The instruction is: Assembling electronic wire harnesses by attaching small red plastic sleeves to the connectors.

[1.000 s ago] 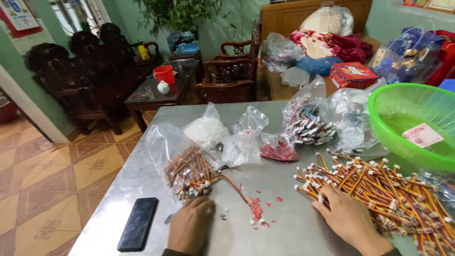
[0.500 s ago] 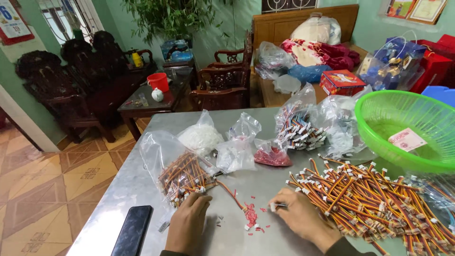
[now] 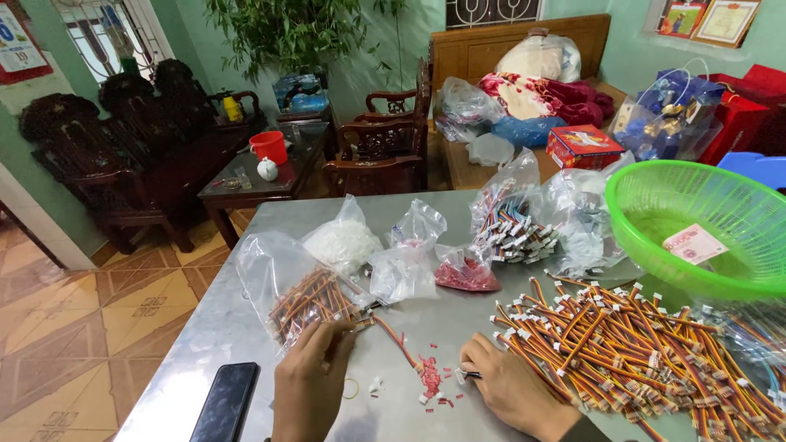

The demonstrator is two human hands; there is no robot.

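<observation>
Orange wire (image 3: pixel 399 342) seemingly between both grips

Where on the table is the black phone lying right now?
In the head view, the black phone lies flat at the near left edge of the metal table, just left of the left hand and below the bag of wires.

— How are the two hands placed, from where you stand?

— The left hand (image 3: pixel 309 378) lies palm down with its fingers stretched forward. The right hand (image 3: pixel 509 385) is just to the right of it, back upward, fingers curled in a pinch toward the left hand.
</observation>
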